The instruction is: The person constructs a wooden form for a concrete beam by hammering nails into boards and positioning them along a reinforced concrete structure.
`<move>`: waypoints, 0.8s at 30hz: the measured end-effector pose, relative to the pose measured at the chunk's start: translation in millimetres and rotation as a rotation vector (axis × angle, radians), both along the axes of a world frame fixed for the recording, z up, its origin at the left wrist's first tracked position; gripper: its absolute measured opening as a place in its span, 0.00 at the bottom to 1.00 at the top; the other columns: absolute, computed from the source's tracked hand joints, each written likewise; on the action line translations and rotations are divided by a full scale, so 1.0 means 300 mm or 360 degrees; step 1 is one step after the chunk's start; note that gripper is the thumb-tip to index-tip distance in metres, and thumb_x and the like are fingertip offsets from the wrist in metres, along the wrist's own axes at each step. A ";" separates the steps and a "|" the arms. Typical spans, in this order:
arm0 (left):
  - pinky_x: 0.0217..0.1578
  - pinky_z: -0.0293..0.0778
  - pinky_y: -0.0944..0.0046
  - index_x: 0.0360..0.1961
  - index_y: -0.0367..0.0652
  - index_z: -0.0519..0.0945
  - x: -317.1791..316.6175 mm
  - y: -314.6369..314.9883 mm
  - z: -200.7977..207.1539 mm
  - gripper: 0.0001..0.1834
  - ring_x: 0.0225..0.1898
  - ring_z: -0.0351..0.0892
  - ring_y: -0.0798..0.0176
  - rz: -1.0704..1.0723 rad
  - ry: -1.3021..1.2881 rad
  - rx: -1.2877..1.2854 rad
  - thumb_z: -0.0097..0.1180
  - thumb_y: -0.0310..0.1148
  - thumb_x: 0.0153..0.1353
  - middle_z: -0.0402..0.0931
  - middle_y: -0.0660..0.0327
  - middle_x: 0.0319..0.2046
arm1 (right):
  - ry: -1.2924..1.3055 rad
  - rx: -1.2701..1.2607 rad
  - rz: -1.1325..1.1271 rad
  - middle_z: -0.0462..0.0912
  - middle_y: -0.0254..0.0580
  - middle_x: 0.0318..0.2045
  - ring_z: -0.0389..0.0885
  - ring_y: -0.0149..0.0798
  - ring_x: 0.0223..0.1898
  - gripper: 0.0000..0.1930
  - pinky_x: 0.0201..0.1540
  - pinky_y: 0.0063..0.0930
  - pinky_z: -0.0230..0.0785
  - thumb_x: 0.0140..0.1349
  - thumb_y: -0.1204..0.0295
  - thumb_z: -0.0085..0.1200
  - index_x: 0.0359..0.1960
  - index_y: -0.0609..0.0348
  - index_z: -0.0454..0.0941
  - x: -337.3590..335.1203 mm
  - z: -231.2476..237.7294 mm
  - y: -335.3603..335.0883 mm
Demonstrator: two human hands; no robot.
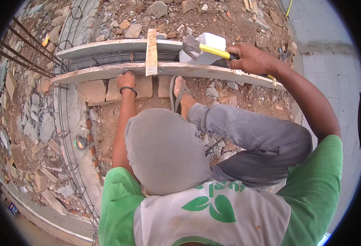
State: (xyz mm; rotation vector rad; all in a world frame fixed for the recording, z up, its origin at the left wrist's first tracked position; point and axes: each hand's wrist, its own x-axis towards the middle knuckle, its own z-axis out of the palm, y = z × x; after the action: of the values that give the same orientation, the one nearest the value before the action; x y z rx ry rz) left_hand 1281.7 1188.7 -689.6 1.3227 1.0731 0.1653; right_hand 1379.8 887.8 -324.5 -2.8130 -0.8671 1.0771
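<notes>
My right hand [248, 57] is wrapped round the dark grip of a claw hammer [213, 50] with a yellow handle. The hammer's head lies in front of a white block [208, 41] that rests across two long form boards. My left hand [127, 81], a dark band at its wrist, is closed against the lower edge of the near form board [102, 73]; whatever its fingers hold is hidden. Between that board and the far form board [119, 46] runs a steel rebar cage [110, 60]. A short wooden cleat [151, 53] bridges both boards, between my two hands.
Stone blocks [92, 91] line the near side of the boards, and my sandalled foot [181, 94] stands beside them. Rebar rods [29, 49] jut in at upper left. A tape measure [80, 142] lies by another rebar cage [67, 135]. Rubble [37, 119] covers the left; grey paving [332, 82] lies right.
</notes>
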 end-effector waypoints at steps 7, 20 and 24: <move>0.24 0.69 0.55 0.20 0.32 0.76 -0.030 -0.023 0.051 0.11 0.21 0.75 0.56 -0.0147 0.0035 0.0013 0.57 0.31 0.47 0.75 0.54 0.19 | 0.0480 0.0501 -0.0641 0.69 0.27 0.17 0.66 0.23 0.16 0.05 0.19 0.22 0.58 0.60 0.70 0.51 0.31 0.56 0.72 -0.104 -0.235 -0.042; 0.20 0.68 0.59 0.23 0.30 0.77 -0.113 0.083 -0.084 0.13 0.19 0.74 0.60 -0.0719 0.0010 0.0448 0.54 0.34 0.51 0.76 0.56 0.19 | 0.0847 0.0513 -0.0542 0.72 0.33 0.22 0.71 0.26 0.22 0.17 0.22 0.24 0.66 0.66 0.65 0.49 0.53 0.60 0.71 -0.107 -0.271 0.347; 0.24 0.71 0.56 0.28 0.29 0.77 -0.086 0.113 0.007 0.13 0.23 0.76 0.56 0.0204 0.0220 0.0075 0.50 0.32 0.55 0.77 0.51 0.23 | 0.0518 0.0633 -0.0284 0.74 0.37 0.25 0.74 0.31 0.24 0.18 0.22 0.26 0.69 0.67 0.65 0.46 0.54 0.64 0.68 0.120 -0.285 0.575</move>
State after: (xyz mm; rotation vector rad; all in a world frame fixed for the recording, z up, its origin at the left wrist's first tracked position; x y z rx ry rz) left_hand 1256.1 1222.5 -687.6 1.3231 1.2789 0.1979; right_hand 1415.9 1060.4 -409.9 -2.2623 -0.6910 1.1428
